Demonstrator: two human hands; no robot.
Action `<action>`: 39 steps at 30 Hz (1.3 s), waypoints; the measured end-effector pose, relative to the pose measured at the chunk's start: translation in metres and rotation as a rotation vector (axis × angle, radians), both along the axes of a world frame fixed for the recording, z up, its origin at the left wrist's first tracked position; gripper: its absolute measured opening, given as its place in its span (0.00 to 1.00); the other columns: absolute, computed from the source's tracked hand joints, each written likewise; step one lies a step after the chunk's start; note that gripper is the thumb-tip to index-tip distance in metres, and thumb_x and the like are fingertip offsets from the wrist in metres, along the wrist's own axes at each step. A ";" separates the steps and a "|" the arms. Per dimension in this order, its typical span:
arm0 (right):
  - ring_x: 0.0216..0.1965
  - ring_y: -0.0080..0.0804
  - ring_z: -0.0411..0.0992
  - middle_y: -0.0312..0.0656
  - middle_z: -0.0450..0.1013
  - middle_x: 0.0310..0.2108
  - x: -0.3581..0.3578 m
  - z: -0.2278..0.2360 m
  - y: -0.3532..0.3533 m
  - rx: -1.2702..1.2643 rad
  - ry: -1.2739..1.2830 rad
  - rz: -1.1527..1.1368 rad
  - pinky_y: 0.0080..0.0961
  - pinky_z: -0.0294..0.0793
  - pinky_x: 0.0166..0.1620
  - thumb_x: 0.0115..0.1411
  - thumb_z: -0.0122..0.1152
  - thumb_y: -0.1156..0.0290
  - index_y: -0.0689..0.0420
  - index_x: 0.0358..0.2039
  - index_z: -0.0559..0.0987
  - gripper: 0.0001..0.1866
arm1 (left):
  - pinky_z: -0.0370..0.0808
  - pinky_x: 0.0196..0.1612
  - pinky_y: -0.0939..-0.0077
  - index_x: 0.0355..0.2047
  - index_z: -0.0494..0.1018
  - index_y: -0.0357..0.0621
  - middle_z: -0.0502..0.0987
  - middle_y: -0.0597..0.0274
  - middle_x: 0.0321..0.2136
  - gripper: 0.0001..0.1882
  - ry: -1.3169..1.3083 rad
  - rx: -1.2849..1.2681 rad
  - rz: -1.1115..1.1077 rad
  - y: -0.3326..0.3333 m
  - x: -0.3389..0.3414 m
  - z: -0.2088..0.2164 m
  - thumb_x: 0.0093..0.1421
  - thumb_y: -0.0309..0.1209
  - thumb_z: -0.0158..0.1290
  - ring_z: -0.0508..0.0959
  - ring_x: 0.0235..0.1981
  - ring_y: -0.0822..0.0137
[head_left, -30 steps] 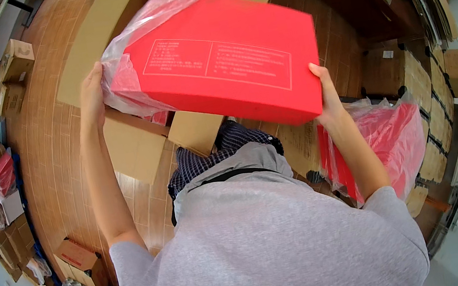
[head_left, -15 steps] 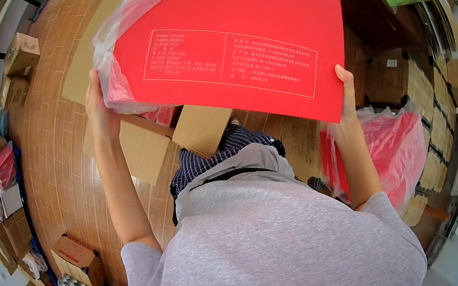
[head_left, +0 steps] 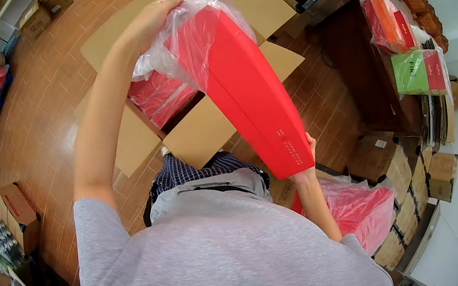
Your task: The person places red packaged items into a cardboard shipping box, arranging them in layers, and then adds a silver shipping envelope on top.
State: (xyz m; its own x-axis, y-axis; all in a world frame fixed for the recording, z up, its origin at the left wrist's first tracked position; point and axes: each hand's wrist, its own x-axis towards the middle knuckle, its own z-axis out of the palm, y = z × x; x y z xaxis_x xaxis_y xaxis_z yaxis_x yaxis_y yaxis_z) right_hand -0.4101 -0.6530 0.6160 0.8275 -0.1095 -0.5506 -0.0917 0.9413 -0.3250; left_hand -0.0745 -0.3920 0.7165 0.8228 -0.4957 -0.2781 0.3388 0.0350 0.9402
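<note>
A flat red gift box (head_left: 247, 88) is tilted on its narrow side in front of me, above an open carton (head_left: 197, 136). A clear plastic bag (head_left: 201, 11) covers its far end, while the near part is bare. My left hand (head_left: 157, 18) grips the bag at that far end, fingers over the top. Around the near end my right hand (head_left: 307, 166) is closed, partly hidden behind the box. Inside the carton lie more red boxes (head_left: 161, 97) wrapped in clear plastic.
To my right on the floor are plastic-wrapped red boxes (head_left: 361, 206) and stacked brown cartons (head_left: 377, 157). A dark wooden desk (head_left: 358, 67) stands at the far right, with bagged orange and green boxes (head_left: 411, 73) near it. Shelves with goods line the left side.
The red box has turned from its broad printed face to its narrow side. My left hand has moved away and right, my right hand nearer and left. More of the carton shows.
</note>
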 end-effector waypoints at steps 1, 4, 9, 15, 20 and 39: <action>0.52 0.42 0.68 0.42 0.67 0.54 0.000 0.001 0.001 0.015 -0.016 0.015 0.42 0.68 0.53 0.59 0.44 0.50 0.52 0.55 0.67 0.28 | 0.75 0.37 0.75 0.39 0.73 0.40 0.77 0.62 0.32 0.17 -0.019 0.034 0.007 -0.002 0.001 0.002 0.66 0.39 0.40 0.76 0.30 0.73; 0.51 0.40 0.68 0.42 0.68 0.52 0.004 -0.004 0.001 0.029 -0.050 0.046 0.42 0.68 0.53 0.60 0.43 0.50 0.54 0.52 0.69 0.26 | 0.75 0.38 0.72 0.40 0.73 0.39 0.76 0.58 0.33 0.17 -0.078 0.012 -0.020 -0.012 -0.002 0.010 0.65 0.40 0.41 0.77 0.32 0.69; 0.43 0.39 0.67 0.51 0.67 0.44 -0.001 -0.050 -0.003 0.179 0.108 0.179 0.35 0.70 0.45 0.59 0.47 0.52 0.63 0.49 0.68 0.27 | 0.75 0.35 0.67 0.44 0.72 0.39 0.77 0.54 0.37 0.22 -0.665 0.264 -0.273 -0.069 -0.009 0.072 0.60 0.44 0.44 0.77 0.33 0.59; 0.41 0.37 0.65 0.50 0.64 0.43 -0.020 -0.041 0.020 0.757 -0.049 0.193 0.28 0.70 0.40 0.60 0.48 0.57 0.63 0.52 0.65 0.26 | 0.73 0.38 0.66 0.44 0.72 0.38 0.76 0.54 0.37 0.22 -1.113 0.205 -0.624 -0.100 -0.051 0.133 0.59 0.44 0.46 0.75 0.36 0.59; 0.39 0.36 0.64 0.49 0.63 0.41 -0.020 -0.021 0.043 0.715 -0.081 0.174 0.27 0.70 0.40 0.61 0.47 0.60 0.64 0.51 0.65 0.23 | 0.72 0.41 0.65 0.44 0.71 0.37 0.76 0.52 0.39 0.23 -1.467 0.266 -0.608 -0.084 -0.066 0.136 0.58 0.44 0.48 0.74 0.40 0.57; 0.51 0.36 0.66 0.43 0.65 0.51 0.020 0.061 -0.025 -0.805 -0.270 -0.455 0.36 0.70 0.51 0.52 0.56 0.54 0.58 0.56 0.61 0.35 | 0.37 0.62 0.39 0.65 0.45 0.48 0.38 0.42 0.64 0.48 -1.462 0.609 0.245 -0.111 -0.074 0.038 0.51 0.55 0.55 0.39 0.65 0.39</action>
